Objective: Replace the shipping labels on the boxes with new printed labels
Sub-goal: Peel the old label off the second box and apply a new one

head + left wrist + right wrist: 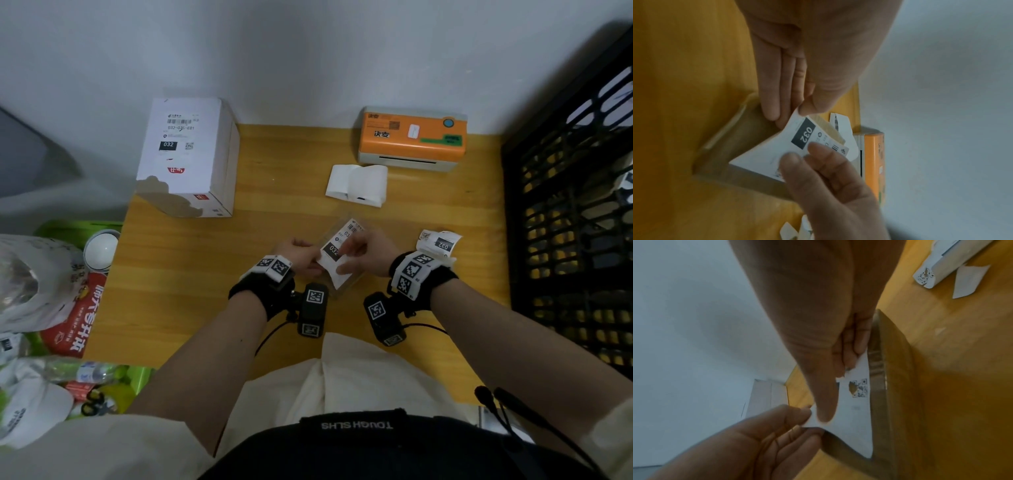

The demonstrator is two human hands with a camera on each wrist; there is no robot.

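Observation:
A small brown cardboard box [343, 288] lies on the wooden table [205, 274] in front of me. Its white shipping label [334, 251] marked 032 is partly lifted off the top. My left hand [301, 253] pinches one free corner of the label [803, 134]. My right hand [359, 253] holds the label's other side, thumb lying on the label [857, 418] and fingers curled at its edge. A small torn hole shows near the label's QR code. The box [896, 369] stays flat on the table.
A taller white box [188, 154] with its own 032 label stands at the back left. An orange label printer [411, 137] sits at the back right, white label sheets [356, 185] before it. A curled peeled label [440, 241] lies by my right wrist. A black crate [575, 205] borders the right.

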